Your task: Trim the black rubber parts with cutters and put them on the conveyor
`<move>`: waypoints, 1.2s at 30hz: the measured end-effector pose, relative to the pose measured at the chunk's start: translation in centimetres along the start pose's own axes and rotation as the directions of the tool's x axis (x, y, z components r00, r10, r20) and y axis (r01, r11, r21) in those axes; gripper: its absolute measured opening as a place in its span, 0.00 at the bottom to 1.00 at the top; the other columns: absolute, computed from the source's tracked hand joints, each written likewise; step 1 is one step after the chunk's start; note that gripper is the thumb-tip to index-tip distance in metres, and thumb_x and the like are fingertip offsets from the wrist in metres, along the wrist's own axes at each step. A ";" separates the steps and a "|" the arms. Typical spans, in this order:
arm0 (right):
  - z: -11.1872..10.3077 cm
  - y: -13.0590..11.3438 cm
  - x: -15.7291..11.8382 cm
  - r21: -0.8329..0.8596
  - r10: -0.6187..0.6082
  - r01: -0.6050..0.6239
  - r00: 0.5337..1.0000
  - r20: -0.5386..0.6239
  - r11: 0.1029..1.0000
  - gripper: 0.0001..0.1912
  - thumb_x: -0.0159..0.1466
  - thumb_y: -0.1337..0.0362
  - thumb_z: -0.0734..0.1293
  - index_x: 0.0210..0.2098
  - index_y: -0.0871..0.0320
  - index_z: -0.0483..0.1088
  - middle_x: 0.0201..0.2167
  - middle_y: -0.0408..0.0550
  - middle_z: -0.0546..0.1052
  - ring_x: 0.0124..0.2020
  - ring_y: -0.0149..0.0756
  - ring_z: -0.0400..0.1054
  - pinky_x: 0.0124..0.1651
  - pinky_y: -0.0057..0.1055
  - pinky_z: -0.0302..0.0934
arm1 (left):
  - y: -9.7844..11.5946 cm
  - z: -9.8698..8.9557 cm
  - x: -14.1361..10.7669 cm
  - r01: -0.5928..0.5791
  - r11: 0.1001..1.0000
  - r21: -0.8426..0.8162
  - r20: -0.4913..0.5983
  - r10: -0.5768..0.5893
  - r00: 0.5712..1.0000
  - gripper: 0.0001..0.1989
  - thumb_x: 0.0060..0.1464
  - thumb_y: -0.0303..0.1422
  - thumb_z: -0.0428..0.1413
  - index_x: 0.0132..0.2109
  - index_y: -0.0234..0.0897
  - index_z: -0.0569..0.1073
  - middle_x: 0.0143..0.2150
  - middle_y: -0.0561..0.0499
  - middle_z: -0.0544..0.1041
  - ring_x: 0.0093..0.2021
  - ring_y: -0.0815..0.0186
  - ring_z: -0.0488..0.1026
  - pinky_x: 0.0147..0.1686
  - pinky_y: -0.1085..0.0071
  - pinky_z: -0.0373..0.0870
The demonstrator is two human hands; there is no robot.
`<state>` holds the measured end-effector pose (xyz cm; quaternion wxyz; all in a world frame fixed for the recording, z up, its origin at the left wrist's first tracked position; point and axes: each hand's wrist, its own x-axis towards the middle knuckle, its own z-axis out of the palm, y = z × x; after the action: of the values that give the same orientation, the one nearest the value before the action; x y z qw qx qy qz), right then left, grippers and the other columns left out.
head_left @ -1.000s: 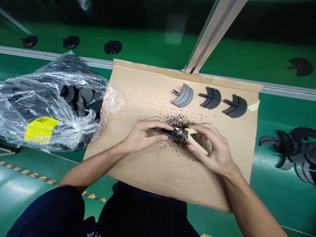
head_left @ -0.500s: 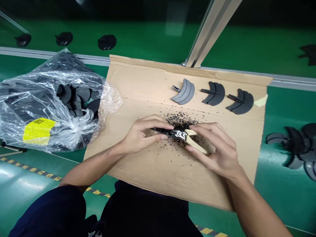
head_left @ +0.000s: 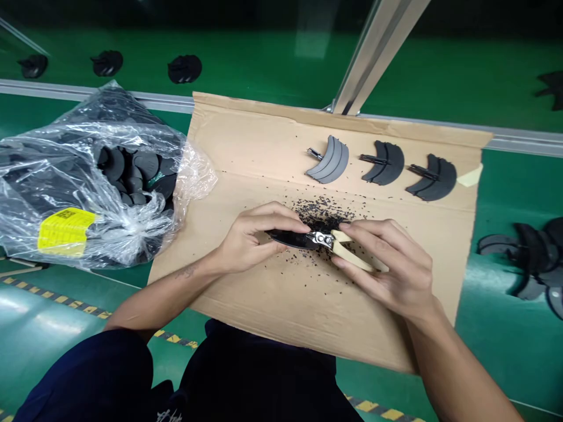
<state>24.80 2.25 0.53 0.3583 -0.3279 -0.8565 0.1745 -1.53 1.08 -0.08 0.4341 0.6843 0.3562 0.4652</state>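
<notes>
My left hand (head_left: 259, 237) pinches a black curved plastic part (head_left: 292, 239) between thumb and fingers. Cream-handled nippers (head_left: 354, 257) are in my right hand (head_left: 391, 261), its fingers and thumb on the two handles, which stand somewhat apart. The metal head of the nippers is against the right portion of the black part; whether the jaws are closed on it cannot be made out. Small black scraps (head_left: 319, 211) lie scattered around and beneath the part on a cardboard sheet (head_left: 264, 299).
Three curved parts (head_left: 382, 163) lie in a row at the cardboard's back right. A clear plastic bag (head_left: 88, 176) full of black parts is on the left. More black parts (head_left: 534, 252) sit at the far right. A metal post (head_left: 373, 53) rises behind.
The black part has turned in my left hand and now shows a broader, smoother dark face. My right hand has shifted slightly right, with the nippers still in it.
</notes>
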 end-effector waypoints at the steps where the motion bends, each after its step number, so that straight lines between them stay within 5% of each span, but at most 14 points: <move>1: 0.0 0.0 0.0 -0.004 -0.006 0.006 1.000 -0.005 1.000 0.29 0.61 0.67 0.76 0.60 0.53 0.70 0.47 0.56 0.81 0.40 0.42 0.76 0.39 0.39 0.72 | 0.0 0.0 0.0 -0.004 1.000 0.002 -0.001 0.004 1.000 0.14 0.59 0.24 0.63 0.51 0.41 0.82 0.45 0.46 0.82 0.46 0.68 0.79 0.47 0.71 0.78; 19: -0.4 -0.1 0.1 0.015 0.004 -0.004 1.000 -0.005 1.000 0.25 0.61 0.69 0.75 0.57 0.56 0.71 0.46 0.55 0.82 0.41 0.40 0.78 0.39 0.37 0.74 | 0.0 -0.1 0.2 -0.028 0.997 0.076 0.011 0.027 1.000 0.14 0.58 0.27 0.65 0.52 0.40 0.81 0.44 0.47 0.81 0.44 0.68 0.78 0.44 0.72 0.77; 28: 0.5 0.6 -0.3 -0.201 -0.050 0.050 0.999 0.007 0.978 0.28 0.61 0.64 0.75 0.60 0.55 0.69 0.44 0.54 0.81 0.37 0.41 0.74 0.36 0.38 0.70 | -0.1 -0.1 0.1 -0.117 0.956 0.269 0.152 0.078 0.985 0.21 0.61 0.25 0.60 0.60 0.42 0.75 0.42 0.49 0.77 0.42 0.69 0.74 0.41 0.72 0.75; 32: 0.2 0.5 -0.2 -0.177 -0.003 -0.001 1.000 -0.020 0.984 0.27 0.61 0.64 0.75 0.59 0.55 0.70 0.44 0.54 0.81 0.40 0.44 0.75 0.40 0.41 0.71 | -0.2 -0.3 0.2 -0.100 0.926 0.364 0.046 0.089 0.995 0.17 0.61 0.28 0.62 0.56 0.42 0.77 0.45 0.48 0.80 0.44 0.67 0.76 0.44 0.68 0.75; 36: -0.3 -0.1 0.2 0.106 0.147 -0.144 0.989 -0.019 0.984 0.24 0.61 0.66 0.75 0.56 0.53 0.72 0.47 0.54 0.80 0.45 0.44 0.76 0.45 0.42 0.73 | 0.0 -0.1 0.1 0.010 0.943 0.333 -0.134 0.037 0.990 0.11 0.58 0.32 0.66 0.48 0.38 0.79 0.41 0.50 0.83 0.40 0.68 0.77 0.44 0.69 0.74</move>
<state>24.85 2.35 0.86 0.3728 -0.3727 -0.8151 0.2402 -1.59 1.25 -0.04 0.2833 0.7163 0.4541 0.4476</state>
